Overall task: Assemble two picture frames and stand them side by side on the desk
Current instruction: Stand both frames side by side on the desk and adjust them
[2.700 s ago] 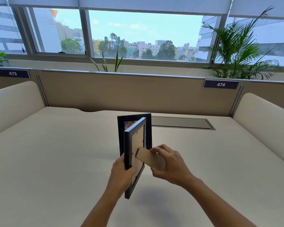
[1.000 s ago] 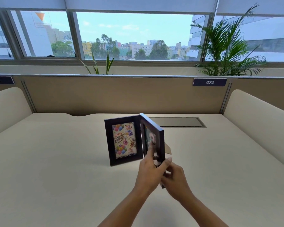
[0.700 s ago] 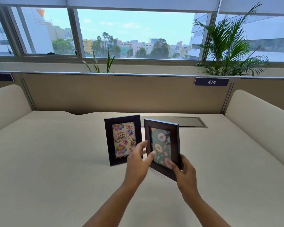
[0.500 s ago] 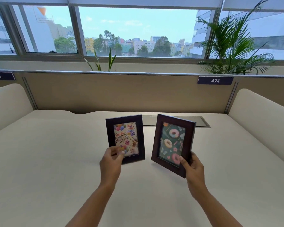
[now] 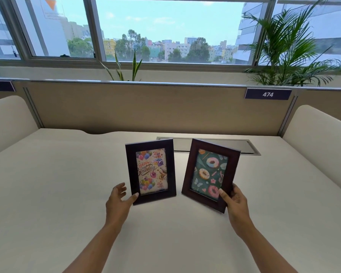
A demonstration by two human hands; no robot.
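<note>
A: Head view. Left hand (image 5: 117, 201): grip spread loose, thumb tip touching the lower left corner of the birthday frame (image 5: 150, 171). That frame stands upright on the counter (image 5: 47, 194), mid-width, toward the far edge.

B: Next item to the right?

A: Doughnut frame (image 5: 211, 174), just beside the first, apart from it, tilted. Right hand (image 5: 235, 201): grip clamped on its lower right corner, thumb across the front. Whether its base meets the counter, cannot tell.
</note>
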